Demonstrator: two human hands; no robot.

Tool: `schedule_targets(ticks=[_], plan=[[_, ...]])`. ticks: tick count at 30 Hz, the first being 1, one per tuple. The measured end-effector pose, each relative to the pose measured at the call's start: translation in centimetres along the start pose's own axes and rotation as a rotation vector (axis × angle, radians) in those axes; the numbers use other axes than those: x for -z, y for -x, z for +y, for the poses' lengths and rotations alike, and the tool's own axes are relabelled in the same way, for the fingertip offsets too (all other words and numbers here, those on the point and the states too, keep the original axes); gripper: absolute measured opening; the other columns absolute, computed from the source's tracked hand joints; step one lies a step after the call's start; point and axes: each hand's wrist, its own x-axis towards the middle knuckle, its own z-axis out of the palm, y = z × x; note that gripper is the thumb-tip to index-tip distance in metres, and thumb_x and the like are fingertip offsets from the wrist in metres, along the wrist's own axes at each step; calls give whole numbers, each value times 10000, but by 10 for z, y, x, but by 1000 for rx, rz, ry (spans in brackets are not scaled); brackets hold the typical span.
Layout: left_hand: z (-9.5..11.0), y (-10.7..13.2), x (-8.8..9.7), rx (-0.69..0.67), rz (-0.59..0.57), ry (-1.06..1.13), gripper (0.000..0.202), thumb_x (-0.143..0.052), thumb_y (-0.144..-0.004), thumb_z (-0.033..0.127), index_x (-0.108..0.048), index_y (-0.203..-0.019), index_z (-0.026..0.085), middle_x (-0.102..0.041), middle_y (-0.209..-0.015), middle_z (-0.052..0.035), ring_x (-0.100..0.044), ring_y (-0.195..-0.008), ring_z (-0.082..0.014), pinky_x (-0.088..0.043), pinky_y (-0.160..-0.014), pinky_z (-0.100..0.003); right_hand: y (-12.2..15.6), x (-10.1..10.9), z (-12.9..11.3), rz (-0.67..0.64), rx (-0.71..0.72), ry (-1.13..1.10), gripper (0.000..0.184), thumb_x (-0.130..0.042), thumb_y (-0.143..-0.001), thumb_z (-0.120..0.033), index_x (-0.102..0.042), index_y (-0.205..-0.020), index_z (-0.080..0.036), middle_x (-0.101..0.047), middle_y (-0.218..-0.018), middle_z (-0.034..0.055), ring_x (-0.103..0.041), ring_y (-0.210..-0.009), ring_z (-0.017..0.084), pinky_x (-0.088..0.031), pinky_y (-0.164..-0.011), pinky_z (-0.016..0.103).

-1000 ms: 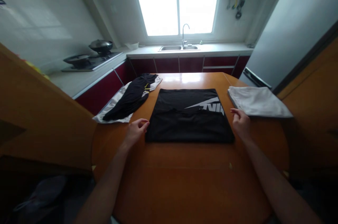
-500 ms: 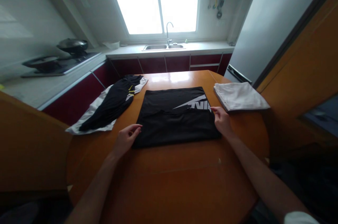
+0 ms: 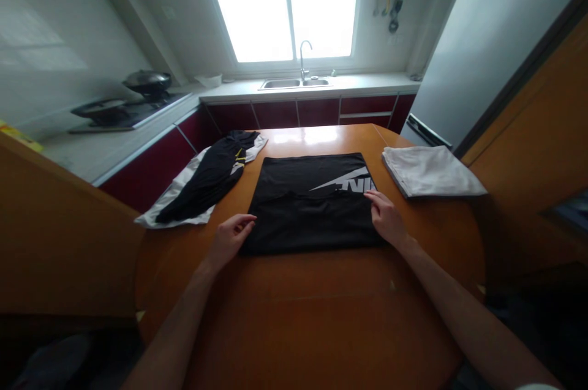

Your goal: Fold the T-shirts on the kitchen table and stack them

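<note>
A black T-shirt (image 3: 312,225) with a large pale logo lies folded over on itself on the wooden table (image 3: 298,329). At its left edge, my left hand (image 3: 232,237) has thumb and forefinger closed on the cloth near the fold. My right hand (image 3: 387,216) is at the opposite edge, fingers together on the folded layer, just below the printed letters; its thumb is mostly hidden. The near part of the shirt shows plain black, and the far part carries the logo.
Left on the table lies a black and white garment (image 3: 206,179) with a yellow mark. A folded white cloth (image 3: 432,169) sits at the right. Beyond are a sink (image 3: 282,83), a stove with pans (image 3: 147,81) and a fridge (image 3: 463,53).
The view has swung slightly left, so everything sits further right. My right hand has slid a little inward over the shirt's right edge. My left hand stays at the left edge.
</note>
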Motion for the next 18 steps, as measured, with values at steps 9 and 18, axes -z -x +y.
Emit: schedule_targets(ticks=[9,18], plan=[[17,6,16,-205,-83,-55,272,-607,-928,462,-748,-1014,245,-715,-963,-50,-683,-895,-220,-542,-810,-318,2,28,-9,53,40,-20,301,-476,-955,-294,-714,-1121,-215,-685,-1193,112,-625,-1157,276,-485,-1062,446],[12,45,46,-344,-176,-252,257,-657,-908,417,-761,-1085,263,-720,-1057,-77,-692,-957,-255,-580,-856,-363,59,73,16,-173,251,183,175,-608,-949,-350,-727,-1029,-250,-670,-1078,96,-629,-1018,276,-517,-915,437]])
